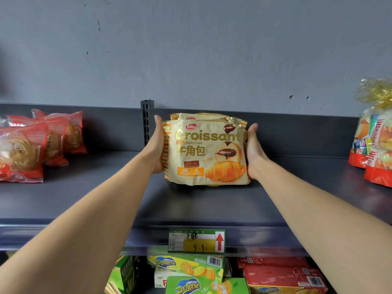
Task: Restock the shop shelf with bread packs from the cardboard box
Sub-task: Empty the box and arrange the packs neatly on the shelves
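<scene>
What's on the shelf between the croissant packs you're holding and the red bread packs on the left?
Nothing: in the head view, only bare shelf lies between the croissant packs and the red bread packs, apart from your left hand and forearm.

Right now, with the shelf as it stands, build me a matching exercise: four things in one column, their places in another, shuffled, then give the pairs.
Things:
1. croissant packs
2. red bread packs
3. price tag
4. Zecheese boxes

Places:
A. on the shelf's front edge, below the croissants
B. far left of the top shelf
C. on the lower shelf
D. between the left hand and right hand

Pairs: 1-D, 2-B, 3-A, 4-C
</scene>
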The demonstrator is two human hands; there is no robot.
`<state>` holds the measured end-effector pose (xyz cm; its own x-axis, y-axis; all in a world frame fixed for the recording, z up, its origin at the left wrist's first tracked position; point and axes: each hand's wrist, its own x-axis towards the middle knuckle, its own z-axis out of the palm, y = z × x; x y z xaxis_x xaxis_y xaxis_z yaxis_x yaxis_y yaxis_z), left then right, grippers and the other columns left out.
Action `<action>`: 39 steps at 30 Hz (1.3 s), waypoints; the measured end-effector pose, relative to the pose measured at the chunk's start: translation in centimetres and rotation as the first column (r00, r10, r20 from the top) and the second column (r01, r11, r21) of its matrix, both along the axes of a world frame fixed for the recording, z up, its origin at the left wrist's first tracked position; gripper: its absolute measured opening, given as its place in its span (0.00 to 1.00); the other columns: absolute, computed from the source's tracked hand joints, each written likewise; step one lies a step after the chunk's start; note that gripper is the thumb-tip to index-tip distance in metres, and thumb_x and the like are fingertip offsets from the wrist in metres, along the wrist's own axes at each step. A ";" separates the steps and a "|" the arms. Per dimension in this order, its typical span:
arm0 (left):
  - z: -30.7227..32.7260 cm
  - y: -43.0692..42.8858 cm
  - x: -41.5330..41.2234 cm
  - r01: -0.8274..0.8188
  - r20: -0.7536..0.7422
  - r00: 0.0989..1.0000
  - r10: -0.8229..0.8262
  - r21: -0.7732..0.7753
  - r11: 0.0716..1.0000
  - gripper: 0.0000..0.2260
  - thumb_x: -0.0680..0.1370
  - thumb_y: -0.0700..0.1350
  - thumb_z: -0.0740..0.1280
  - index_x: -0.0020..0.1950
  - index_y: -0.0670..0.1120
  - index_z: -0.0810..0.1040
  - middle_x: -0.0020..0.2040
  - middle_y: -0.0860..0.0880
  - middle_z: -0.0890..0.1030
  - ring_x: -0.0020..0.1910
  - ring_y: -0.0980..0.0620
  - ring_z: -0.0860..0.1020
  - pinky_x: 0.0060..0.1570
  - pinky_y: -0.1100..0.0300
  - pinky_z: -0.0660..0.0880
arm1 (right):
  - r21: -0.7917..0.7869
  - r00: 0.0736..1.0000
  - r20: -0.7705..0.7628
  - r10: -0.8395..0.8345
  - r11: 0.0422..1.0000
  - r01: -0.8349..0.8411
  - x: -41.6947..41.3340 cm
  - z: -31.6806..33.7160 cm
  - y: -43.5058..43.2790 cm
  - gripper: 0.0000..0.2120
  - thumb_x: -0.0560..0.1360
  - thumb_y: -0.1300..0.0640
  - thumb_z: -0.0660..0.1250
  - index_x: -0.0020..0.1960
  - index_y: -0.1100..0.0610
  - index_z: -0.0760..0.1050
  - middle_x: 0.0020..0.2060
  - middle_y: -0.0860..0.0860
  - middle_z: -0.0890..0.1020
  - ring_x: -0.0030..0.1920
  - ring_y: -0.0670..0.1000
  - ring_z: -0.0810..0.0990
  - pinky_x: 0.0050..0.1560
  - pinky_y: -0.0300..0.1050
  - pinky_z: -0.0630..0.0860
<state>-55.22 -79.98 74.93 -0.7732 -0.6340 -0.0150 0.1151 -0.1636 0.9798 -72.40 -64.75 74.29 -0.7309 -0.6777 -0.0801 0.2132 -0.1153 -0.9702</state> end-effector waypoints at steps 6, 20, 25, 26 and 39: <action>-0.2 -1.2 0.6 -0.036 -0.009 0.999 0.036 0.004 0.999 0.40 0.73 0.75 0.43 0.26 0.50 0.82 0.33 0.49 0.84 0.32 0.49 0.84 0.44 0.53 0.78 | 0.009 1.000 0.000 0.018 1.000 -0.018 0.4 -0.1 -1.4 0.42 0.70 0.23 0.42 0.63 0.48 0.78 0.55 0.57 0.83 0.56 0.62 0.81 0.60 0.65 0.74; -0.2 -2.0 1.3 -0.069 -0.015 0.998 0.069 -0.039 0.997 0.40 0.74 0.73 0.42 0.30 0.51 0.84 0.36 0.47 0.85 0.35 0.48 0.85 0.47 0.51 0.79 | -0.002 1.000 -0.010 0.002 1.000 -0.002 1.3 -0.1 -2.7 0.43 0.70 0.23 0.41 0.63 0.49 0.78 0.55 0.57 0.84 0.55 0.62 0.81 0.60 0.65 0.75; -0.4 -2.3 1.1 -0.065 -0.002 0.998 0.065 -0.048 0.997 0.40 0.73 0.74 0.42 0.36 0.51 0.85 0.43 0.45 0.86 0.43 0.44 0.84 0.52 0.49 0.79 | 0.027 0.999 -0.051 -0.002 1.000 0.004 1.5 0.0 -2.7 0.42 0.71 0.24 0.40 0.63 0.49 0.78 0.53 0.57 0.84 0.54 0.60 0.82 0.57 0.60 0.77; -0.3 -2.2 1.2 -0.064 0.000 0.998 0.064 -0.053 0.997 0.39 0.73 0.74 0.42 0.35 0.51 0.85 0.41 0.46 0.86 0.42 0.45 0.84 0.51 0.50 0.79 | 0.031 0.998 -0.056 -0.008 0.999 0.009 1.6 0.0 -2.7 0.42 0.71 0.24 0.40 0.63 0.49 0.78 0.53 0.57 0.84 0.54 0.60 0.82 0.57 0.60 0.77; 2.2 -1.2 2.8 -0.632 -0.259 0.774 0.578 -0.364 0.684 0.21 0.81 0.62 0.51 0.50 0.49 0.76 0.50 0.52 0.78 0.52 0.52 0.76 0.51 0.58 0.68 | 0.199 0.909 -0.393 -0.135 0.953 0.228 3.6 1.8 0.4 0.38 0.76 0.29 0.41 0.71 0.52 0.69 0.69 0.53 0.72 0.70 0.56 0.69 0.68 0.54 0.64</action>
